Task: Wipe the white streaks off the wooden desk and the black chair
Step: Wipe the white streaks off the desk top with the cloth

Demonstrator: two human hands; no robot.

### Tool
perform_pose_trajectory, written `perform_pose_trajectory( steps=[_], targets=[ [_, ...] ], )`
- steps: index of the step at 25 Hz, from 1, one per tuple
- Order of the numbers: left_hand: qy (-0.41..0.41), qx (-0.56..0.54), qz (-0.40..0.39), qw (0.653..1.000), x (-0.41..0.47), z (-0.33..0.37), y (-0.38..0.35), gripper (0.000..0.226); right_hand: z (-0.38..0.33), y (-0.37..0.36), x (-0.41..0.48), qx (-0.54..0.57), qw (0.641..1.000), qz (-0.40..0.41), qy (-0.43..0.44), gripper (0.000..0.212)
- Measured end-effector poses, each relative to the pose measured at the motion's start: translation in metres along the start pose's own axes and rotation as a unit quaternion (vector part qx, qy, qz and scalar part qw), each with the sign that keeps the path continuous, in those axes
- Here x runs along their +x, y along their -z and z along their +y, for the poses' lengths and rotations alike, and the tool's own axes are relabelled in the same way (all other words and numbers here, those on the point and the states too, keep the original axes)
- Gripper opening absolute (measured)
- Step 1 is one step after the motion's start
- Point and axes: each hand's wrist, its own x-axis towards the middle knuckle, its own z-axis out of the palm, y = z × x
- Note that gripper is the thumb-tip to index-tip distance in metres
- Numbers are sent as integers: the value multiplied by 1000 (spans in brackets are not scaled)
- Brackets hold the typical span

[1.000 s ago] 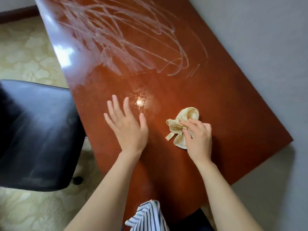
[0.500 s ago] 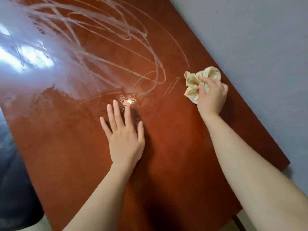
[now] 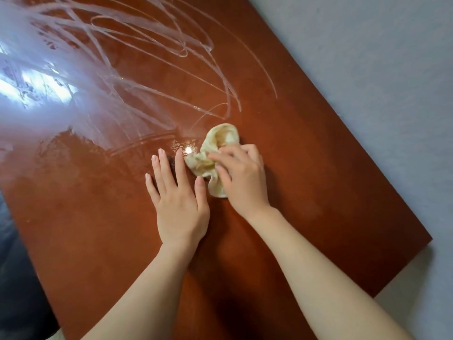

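Note:
The glossy reddish wooden desk (image 3: 306, 168) fills the view. White streaks (image 3: 152, 60) loop across its far half, ending just beyond the hands. My right hand (image 3: 242, 177) grips a crumpled cream cloth (image 3: 215, 153) against the desk at the near edge of the streaks. Flat on the wood, my left hand (image 3: 179, 200) rests with fingers straight, its fingertips right beside the cloth. A dark sliver of the black chair (image 3: 17, 278) shows at the lower left edge.
A grey wall (image 3: 380, 69) runs along the desk's right side. Window glare (image 3: 36, 89) brightens the desk's left part. The desk's near right corner (image 3: 426, 239) lies at the right.
My right hand has drawn the cloth back from the desk's right side to the middle, beside my left hand. The short streak near the right edge is gone. My left hand stays flat.

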Motion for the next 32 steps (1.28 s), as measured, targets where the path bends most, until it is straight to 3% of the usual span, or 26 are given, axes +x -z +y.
perform_pose_trajectory(
  steps=[7, 12, 19, 22, 26, 32],
  targets=[
    [-3, -15, -3, 1000, -1, 1, 3, 63, 19, 36, -46, 40, 995, -77, 43, 24],
    [0, -20, -8, 1000, -2, -1, 4, 62, 56, 51, -31, -7, 998, 0, -70, 27],
    [6, -12, -4, 1000, -3, 1, 3, 62, 87, 41, 83, -60, 969, 55, -232, 28],
    [7, -12, 2, 1000, -2, 0, 2, 61, 82, 25, 123, -64, 962, 58, -258, 27],
    [13, -15, 11, 1000, -1, 0, 1, 60, 52, -4, 144, -49, 984, -23, -167, 29],
    [18, -27, 16, 999, 1, 0, 1, 62, -10, -28, 86, 66, 994, -84, -4, 24]
  ],
)
